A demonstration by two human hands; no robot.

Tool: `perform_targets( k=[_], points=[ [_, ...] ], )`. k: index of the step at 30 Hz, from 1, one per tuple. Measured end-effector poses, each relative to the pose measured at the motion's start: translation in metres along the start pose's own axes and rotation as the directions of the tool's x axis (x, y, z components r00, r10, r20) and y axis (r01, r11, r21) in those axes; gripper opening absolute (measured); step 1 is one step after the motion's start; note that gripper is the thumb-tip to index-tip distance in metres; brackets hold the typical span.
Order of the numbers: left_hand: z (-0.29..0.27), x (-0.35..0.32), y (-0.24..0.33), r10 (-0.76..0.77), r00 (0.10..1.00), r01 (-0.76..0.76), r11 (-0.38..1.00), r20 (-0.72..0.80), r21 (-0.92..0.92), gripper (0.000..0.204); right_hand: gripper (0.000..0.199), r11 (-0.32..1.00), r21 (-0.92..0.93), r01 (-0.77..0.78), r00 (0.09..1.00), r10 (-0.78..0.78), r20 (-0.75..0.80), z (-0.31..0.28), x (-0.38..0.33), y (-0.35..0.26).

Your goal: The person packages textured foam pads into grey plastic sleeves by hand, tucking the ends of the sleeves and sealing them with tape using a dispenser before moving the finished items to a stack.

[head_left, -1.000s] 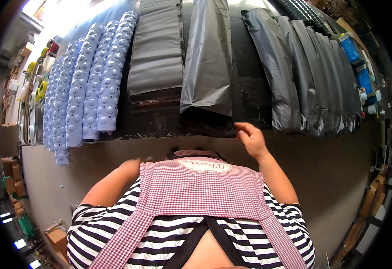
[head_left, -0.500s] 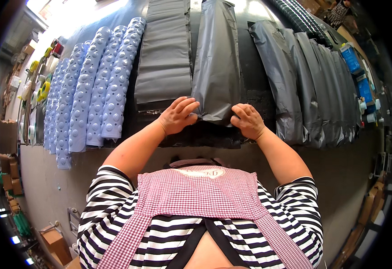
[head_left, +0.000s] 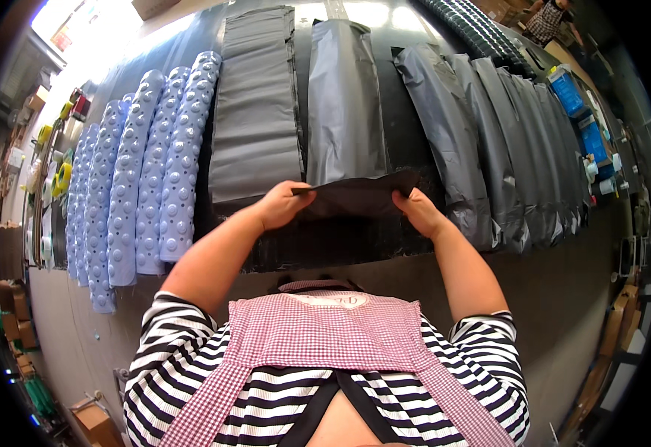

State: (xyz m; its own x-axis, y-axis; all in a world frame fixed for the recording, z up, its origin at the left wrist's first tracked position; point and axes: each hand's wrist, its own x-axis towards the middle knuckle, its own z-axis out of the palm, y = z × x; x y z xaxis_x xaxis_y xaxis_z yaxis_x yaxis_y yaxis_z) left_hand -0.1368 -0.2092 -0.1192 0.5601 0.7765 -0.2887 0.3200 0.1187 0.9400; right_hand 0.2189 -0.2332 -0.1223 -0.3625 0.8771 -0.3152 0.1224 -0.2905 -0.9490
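In front of me on the dark table lies a long grey plastic bag [head_left: 344,104], bulging along its length. My left hand [head_left: 284,204] pinches the left corner of its near end, and my right hand [head_left: 421,211] grips the right corner. Between them the end is stretched wide and lifted, with its dark inner side showing. What fills the bag is hidden. To its left is a stack of flat grey bags [head_left: 254,112]. Several filled grey bags [head_left: 444,123] lie side by side to the right.
Light blue rolled bumpy mats [head_left: 187,156] line the left of the table. Yellow tape rolls [head_left: 61,179] stand beyond them. Blue boxes [head_left: 567,93] sit at the far right, near dark rolls [head_left: 478,33]. Another person [head_left: 545,24] is at the top right.
The bag's near end has come up and been pulled wide between my hands, baring its dark inside. Both hands now grip its corners, slightly closer to me in the picture.
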Motion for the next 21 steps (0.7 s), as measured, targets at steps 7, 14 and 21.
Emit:
perform_targets(
  k=[7, 14, 21],
  points=[
    [0.061, 0.006, -0.018, -0.006, 0.835, -0.138, 0.966, -0.551, -0.219, 0.043, 0.042, 0.951, 0.162, 0.265, 0.845, -0.148, -0.513, 0.029, -0.010, 0.017],
    [0.072, 0.012, -0.013, -0.054, 0.780, 0.144, 0.985, -0.624, 0.095, 0.051, 0.044, 0.966, -0.243, -0.094, 0.794, -0.074, -0.603, 0.033, 0.010, 0.026],
    [0.072, -0.013, 0.037, 0.767, 0.580, -0.429, 0.573, -0.273, 0.699, 0.016, 0.023, 0.687, -0.713, 0.139, 0.498, -0.671, -0.549, 0.046, -0.009, -0.054]
  ],
)
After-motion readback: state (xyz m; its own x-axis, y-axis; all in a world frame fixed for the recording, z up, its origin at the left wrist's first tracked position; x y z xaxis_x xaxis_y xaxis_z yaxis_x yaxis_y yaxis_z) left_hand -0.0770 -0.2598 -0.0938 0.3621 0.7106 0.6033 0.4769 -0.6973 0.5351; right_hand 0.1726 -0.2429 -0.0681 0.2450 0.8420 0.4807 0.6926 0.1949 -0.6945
